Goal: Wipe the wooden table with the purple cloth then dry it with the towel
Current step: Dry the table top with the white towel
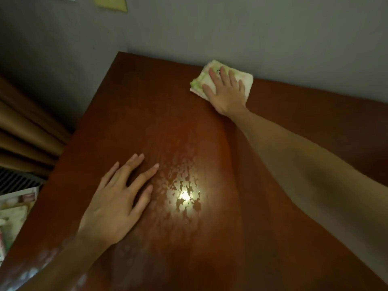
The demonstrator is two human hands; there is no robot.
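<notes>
A reddish-brown wooden table (130, 114) fills most of the view. A folded white towel (201, 80) with green and pink marks lies at the table's far edge, close to the wall. My right hand (225, 92) lies flat on top of the towel, fingers spread, pressing it to the wood. My left hand (121, 196) rests palm down on the bare table near the front left, fingers apart, holding nothing. Wet patches and droplets (182, 185) glisten around a light reflection just right of my left hand. No purple cloth is in view.
A grey wall (231, 28) runs along the table's far edge, with yellow paper (111, 3) stuck high on it. Brown curtains (25, 127) hang past the left edge. Below them are a dark grille (14, 181) and some papers or packages (14, 208).
</notes>
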